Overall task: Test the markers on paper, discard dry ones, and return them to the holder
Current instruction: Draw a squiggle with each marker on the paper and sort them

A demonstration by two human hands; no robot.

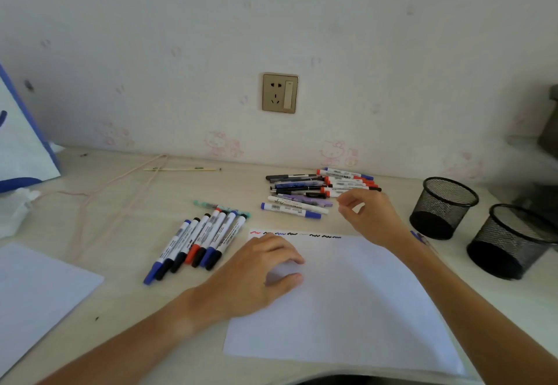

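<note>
A paper sheet [347, 303] lies centre on the surface [129, 203]; marker rows [199, 239] left, pen pile [320, 191] behind, two holders [444, 206] right.

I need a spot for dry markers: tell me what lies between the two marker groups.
In the head view, bare desk separates the left row of markers from the far pile; only a teal pen lies nearby.

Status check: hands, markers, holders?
Left hand resting on test paper, empty. Right hand reaching at far marker pile, nothing gripped. Both mesh holders look empty. Nothing blocking.
</note>
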